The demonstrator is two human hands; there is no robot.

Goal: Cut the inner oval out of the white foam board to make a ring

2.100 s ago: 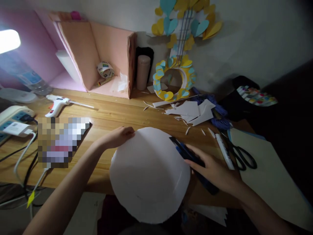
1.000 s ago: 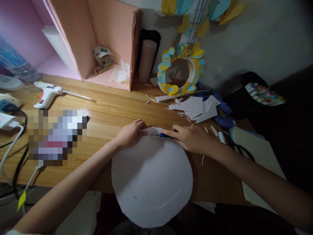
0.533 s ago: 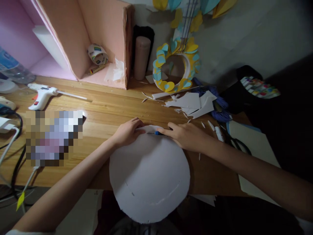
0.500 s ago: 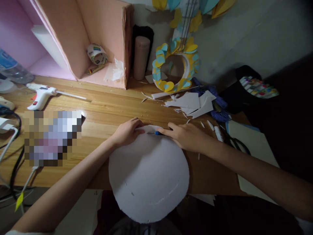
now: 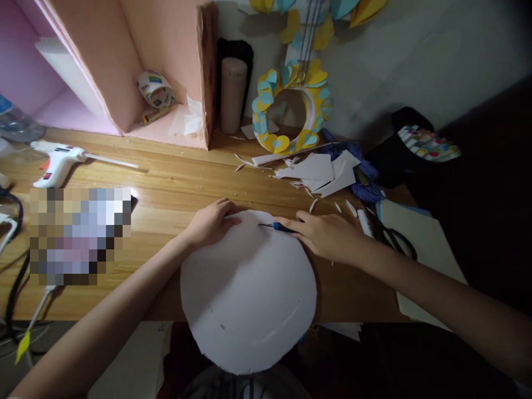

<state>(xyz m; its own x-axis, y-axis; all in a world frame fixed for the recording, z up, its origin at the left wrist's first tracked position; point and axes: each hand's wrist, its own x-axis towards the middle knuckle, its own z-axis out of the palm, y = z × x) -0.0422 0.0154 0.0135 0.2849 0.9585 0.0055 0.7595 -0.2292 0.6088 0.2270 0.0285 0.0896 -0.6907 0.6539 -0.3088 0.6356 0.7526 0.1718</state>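
A white round board [image 5: 249, 299] with a slightly uneven rim lies partly on the desk and juts past its front edge. My left hand [image 5: 211, 221] grips the far left rim, thumb on top and the other fingers curled at the edge. In my right hand [image 5: 320, 230] is a blue-handled craft knife [image 5: 279, 226], its thin tip pointing left over the far part of the board. Whether the tip cuts into the surface cannot be made out. Faint marks and a curved line show on the board's near half.
White board scraps [image 5: 318, 172] lie beyond my right hand, near a ring of paper hearts [image 5: 270, 144]. Scissors [image 5: 401, 241] and a pale notebook [image 5: 428, 260] are at right. A glue gun [image 5: 56, 163] and a blurred-out device [image 5: 81, 238] with cables sit left.
My right hand has drawn the craft knife to the right across the board, showing more of its handle. My left hand stays on the rim. The view has shifted slightly right.
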